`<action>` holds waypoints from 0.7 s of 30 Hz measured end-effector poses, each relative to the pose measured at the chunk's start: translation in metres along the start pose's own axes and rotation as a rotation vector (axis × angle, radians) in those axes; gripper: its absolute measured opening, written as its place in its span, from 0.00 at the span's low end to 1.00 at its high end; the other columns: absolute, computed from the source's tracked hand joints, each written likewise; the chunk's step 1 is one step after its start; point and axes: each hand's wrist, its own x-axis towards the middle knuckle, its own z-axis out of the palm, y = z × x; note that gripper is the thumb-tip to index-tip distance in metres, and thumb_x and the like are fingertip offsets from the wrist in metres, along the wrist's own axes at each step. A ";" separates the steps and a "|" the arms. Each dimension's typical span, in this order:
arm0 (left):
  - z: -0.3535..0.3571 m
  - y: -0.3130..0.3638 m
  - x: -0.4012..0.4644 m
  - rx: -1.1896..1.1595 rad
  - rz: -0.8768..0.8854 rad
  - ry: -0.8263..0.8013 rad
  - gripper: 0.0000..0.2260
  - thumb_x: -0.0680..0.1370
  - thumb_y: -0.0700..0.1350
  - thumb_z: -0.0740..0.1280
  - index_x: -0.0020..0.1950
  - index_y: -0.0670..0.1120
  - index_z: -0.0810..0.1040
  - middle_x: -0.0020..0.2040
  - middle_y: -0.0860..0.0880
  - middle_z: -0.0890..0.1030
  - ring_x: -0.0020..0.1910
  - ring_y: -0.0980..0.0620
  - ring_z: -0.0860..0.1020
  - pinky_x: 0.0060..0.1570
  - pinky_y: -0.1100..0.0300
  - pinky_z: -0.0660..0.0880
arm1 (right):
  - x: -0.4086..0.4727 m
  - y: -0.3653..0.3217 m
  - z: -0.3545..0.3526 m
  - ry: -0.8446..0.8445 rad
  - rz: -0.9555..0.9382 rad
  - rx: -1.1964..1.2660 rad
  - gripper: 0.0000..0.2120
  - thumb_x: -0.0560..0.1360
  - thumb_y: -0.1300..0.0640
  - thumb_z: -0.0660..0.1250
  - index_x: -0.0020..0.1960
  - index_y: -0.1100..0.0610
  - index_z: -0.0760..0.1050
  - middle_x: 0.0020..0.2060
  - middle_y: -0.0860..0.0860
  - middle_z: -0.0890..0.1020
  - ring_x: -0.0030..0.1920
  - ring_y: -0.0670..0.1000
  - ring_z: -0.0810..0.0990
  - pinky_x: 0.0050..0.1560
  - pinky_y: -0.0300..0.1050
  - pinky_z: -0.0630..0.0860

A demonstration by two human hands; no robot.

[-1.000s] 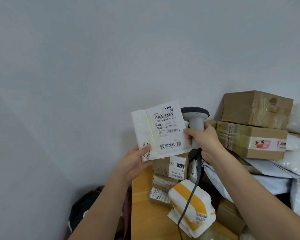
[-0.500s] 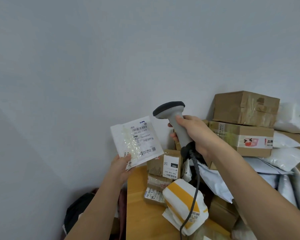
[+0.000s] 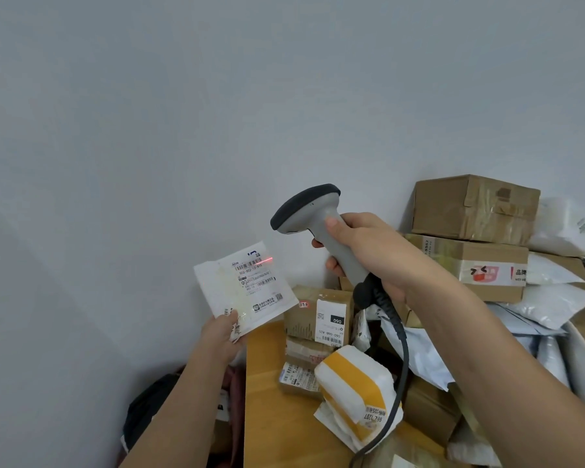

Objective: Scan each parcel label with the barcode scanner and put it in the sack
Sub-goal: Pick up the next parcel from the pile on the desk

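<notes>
My left hand (image 3: 222, 337) pinches the lower corner of a flat white parcel (image 3: 245, 292) and holds it up in front of the wall, label facing me. A red scan line lies across the barcode near the label's top. My right hand (image 3: 368, 255) grips the handle of the grey barcode scanner (image 3: 313, 214), whose dark head points left and down at the label from above and to the right. The scanner's black cable (image 3: 401, 366) hangs down over the table. A dark sack (image 3: 149, 407) lies low at the left, beside the table, partly hidden by my left forearm.
A wooden table (image 3: 264, 393) carries a pile of parcels: a small labelled box (image 3: 318, 315), a white and yellow padded bag (image 3: 355, 390), two stacked cardboard boxes (image 3: 470, 238) against the wall, and several white mailer bags (image 3: 547, 309) at the right.
My left hand has carried the white parcel down and left. The right hand has tilted the scanner's head toward the label, and a red scan line now shows on the barcode.
</notes>
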 end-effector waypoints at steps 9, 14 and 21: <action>-0.005 -0.008 0.010 0.014 -0.019 0.040 0.15 0.81 0.35 0.63 0.67 0.42 0.72 0.56 0.43 0.78 0.48 0.45 0.78 0.37 0.51 0.74 | -0.008 -0.005 -0.009 0.059 0.001 0.036 0.14 0.84 0.52 0.58 0.57 0.61 0.75 0.53 0.58 0.82 0.30 0.47 0.77 0.34 0.39 0.76; -0.005 -0.015 0.013 0.030 -0.042 0.070 0.15 0.81 0.35 0.63 0.67 0.42 0.72 0.56 0.43 0.78 0.50 0.45 0.78 0.36 0.51 0.74 | -0.012 -0.006 -0.020 0.076 0.027 0.023 0.14 0.85 0.52 0.58 0.58 0.62 0.75 0.50 0.57 0.81 0.30 0.47 0.76 0.33 0.38 0.75; -0.001 -0.026 0.013 0.054 -0.059 0.082 0.14 0.81 0.35 0.63 0.67 0.43 0.72 0.60 0.43 0.79 0.52 0.45 0.78 0.44 0.50 0.75 | -0.017 -0.005 -0.032 0.085 0.045 0.010 0.15 0.85 0.52 0.58 0.58 0.63 0.75 0.51 0.58 0.81 0.28 0.47 0.76 0.28 0.36 0.74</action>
